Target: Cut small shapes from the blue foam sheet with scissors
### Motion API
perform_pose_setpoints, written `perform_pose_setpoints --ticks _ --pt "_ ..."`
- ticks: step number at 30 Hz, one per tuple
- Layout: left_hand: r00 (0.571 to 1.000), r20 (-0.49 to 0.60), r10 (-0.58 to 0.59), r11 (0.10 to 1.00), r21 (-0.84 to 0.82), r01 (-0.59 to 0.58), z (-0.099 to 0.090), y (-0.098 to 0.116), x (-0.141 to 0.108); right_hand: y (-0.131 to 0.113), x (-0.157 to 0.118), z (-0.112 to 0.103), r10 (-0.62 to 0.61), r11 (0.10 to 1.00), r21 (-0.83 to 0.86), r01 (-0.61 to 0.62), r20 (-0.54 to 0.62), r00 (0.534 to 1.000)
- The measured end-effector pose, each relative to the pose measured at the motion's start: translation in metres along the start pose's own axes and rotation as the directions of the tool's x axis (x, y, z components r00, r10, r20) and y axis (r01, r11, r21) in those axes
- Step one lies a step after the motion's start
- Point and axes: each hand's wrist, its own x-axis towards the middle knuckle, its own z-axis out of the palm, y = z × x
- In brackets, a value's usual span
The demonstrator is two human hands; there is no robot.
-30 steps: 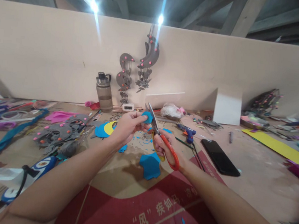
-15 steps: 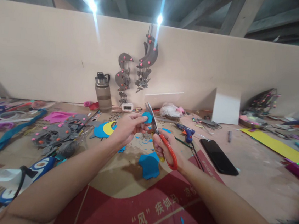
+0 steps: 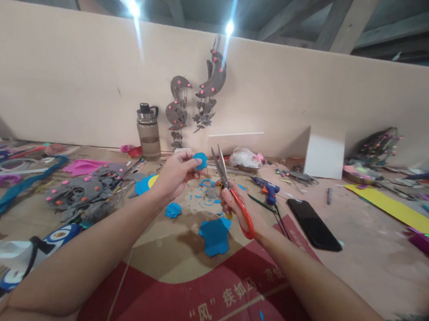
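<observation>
Between the thumb and fingers of my left hand (image 3: 178, 173) is a small round blue piece (image 3: 199, 161). My right hand (image 3: 241, 206) is wrapped round the red handles of the scissors (image 3: 234, 190), whose blades point up and stand slightly apart, just right of the blue piece and not touching it. Below my hands lie a larger blue sheet (image 3: 214, 236) with a cut edge, a small blue flower-like stack (image 3: 173, 210) and scattered blue scraps. A blue and yellow shape (image 3: 144, 185) is partly hidden behind my left wrist.
A bottle (image 3: 149, 132) stands by the wall, near hanging grey ornaments (image 3: 209, 86). Right of my hands are a blue glue gun (image 3: 268, 189), a black phone (image 3: 314, 225) and a yellow strip (image 3: 397, 210). Grey felt pieces (image 3: 81, 192) and a blue-white object (image 3: 56, 238) lie left.
My left hand has moved left with the round blue piece, away from the scissors. The blades no longer meet the piece. The small blue stack shows more fully.
</observation>
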Motion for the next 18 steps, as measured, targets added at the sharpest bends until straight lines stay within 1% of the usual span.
perform_pose_setpoints --ticks 6,10,13,18 --pt "0.998 0.015 -0.064 0.998 0.005 0.064 0.0019 0.0001 -0.0005 0.0016 -0.0012 -0.0021 -0.028 0.999 -0.037 0.033 0.112 0.993" --pt "0.995 0.017 -0.098 0.992 0.076 0.096 0.0032 -0.0005 -0.0015 -0.0014 -0.0022 -0.0017 -0.031 0.998 -0.058 0.04 0.154 0.988" --pt "0.991 0.042 -0.125 0.984 0.137 0.118 0.004 0.0024 -0.0023 -0.0039 -0.003 -0.0008 -0.018 0.999 -0.036 0.024 0.175 0.984" --pt "0.989 0.054 -0.139 0.98 0.154 0.129 0.0047 0.0047 -0.003 -0.0044 -0.0042 0.0009 0.022 0.999 0.029 -0.028 0.169 0.985"
